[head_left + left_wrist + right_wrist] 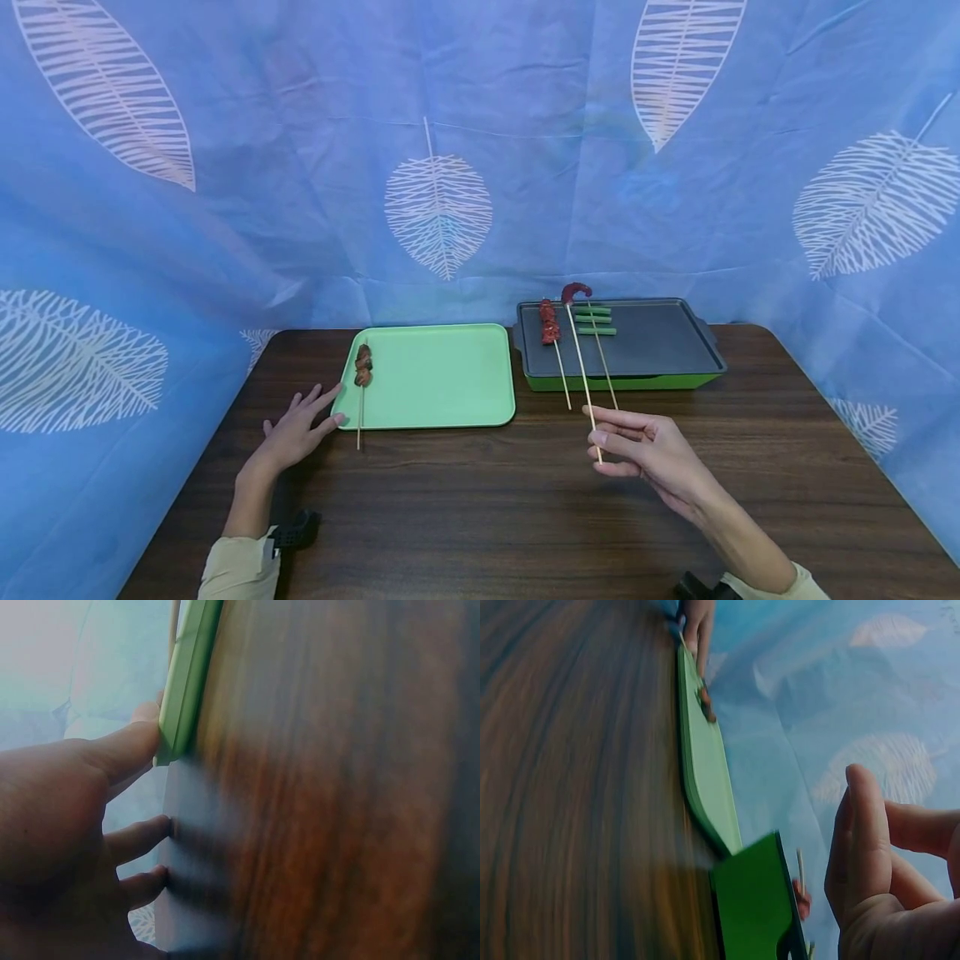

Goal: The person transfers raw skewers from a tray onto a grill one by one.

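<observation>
My right hand pinches the lower stick of a skewer with a curled dark red piece on its tip. That skewer slants upward and overlaps the griddle in the head view. With spread fingers, my left hand touches the left edge of the light green tray; its thumb is at the tray's corner in the left wrist view. A brown meat skewer lies along the tray's left side. A red meat skewer and a skewer of green pieces lie on the griddle.
The griddle has a dark flat top on a green base and stands right of the tray. Both are near the far edge of the dark wooden table. Behind hangs a blue cloth with white leaf prints.
</observation>
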`<state>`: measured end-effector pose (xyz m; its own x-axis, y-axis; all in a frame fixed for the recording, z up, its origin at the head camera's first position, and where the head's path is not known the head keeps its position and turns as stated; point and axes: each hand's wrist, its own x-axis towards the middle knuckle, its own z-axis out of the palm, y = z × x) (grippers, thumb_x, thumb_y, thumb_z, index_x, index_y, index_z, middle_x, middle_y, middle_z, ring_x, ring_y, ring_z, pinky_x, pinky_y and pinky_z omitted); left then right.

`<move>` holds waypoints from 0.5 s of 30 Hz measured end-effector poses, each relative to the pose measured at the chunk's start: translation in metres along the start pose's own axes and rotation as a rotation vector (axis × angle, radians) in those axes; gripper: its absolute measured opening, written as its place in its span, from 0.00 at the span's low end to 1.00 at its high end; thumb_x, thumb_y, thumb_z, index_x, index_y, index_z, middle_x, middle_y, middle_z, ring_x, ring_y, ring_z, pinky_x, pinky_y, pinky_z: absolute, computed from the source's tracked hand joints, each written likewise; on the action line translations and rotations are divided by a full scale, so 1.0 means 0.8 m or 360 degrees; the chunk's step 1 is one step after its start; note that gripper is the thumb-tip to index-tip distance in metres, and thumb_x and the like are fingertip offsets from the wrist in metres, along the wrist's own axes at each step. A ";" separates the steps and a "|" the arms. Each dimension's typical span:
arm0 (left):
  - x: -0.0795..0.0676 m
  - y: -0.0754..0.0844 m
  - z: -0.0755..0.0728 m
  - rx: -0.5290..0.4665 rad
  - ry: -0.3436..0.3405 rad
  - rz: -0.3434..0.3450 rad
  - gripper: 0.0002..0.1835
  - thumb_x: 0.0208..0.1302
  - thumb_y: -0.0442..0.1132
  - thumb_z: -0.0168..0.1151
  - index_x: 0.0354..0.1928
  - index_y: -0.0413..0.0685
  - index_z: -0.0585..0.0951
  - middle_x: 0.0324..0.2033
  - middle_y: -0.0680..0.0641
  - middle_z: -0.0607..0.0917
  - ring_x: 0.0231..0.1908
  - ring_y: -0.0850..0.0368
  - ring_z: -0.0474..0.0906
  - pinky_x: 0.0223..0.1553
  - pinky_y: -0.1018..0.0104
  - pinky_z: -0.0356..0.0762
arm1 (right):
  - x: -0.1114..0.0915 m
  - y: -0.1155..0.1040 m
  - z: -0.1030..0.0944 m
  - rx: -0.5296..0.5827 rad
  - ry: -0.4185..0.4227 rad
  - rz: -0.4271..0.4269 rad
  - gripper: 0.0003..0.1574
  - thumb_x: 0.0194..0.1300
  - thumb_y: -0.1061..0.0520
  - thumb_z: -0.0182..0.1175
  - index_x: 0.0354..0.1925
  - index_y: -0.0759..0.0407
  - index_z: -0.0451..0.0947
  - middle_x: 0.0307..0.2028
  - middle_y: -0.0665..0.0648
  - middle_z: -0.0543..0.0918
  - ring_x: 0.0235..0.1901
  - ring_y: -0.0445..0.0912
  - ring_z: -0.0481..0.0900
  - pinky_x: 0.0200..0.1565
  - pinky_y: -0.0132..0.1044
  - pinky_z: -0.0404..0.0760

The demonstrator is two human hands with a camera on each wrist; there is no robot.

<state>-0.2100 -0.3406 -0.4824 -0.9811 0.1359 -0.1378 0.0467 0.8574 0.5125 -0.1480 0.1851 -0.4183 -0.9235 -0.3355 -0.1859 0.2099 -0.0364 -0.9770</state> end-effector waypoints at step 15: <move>0.000 -0.001 0.000 -0.0008 0.0019 0.0013 0.37 0.79 0.58 0.51 0.81 0.50 0.58 0.78 0.27 0.49 0.74 0.19 0.36 0.55 0.09 0.29 | -0.015 0.020 -0.088 -0.0065 0.0039 -0.0016 0.37 0.78 0.62 0.57 0.75 0.75 0.56 0.54 0.50 0.85 0.52 0.51 0.86 0.52 0.44 0.84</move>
<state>-0.2097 -0.3411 -0.4829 -0.9828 0.1368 -0.1238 0.0536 0.8538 0.5178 -0.1558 0.2549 -0.4390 -0.9331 -0.3123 -0.1783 0.1879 -0.0007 -0.9822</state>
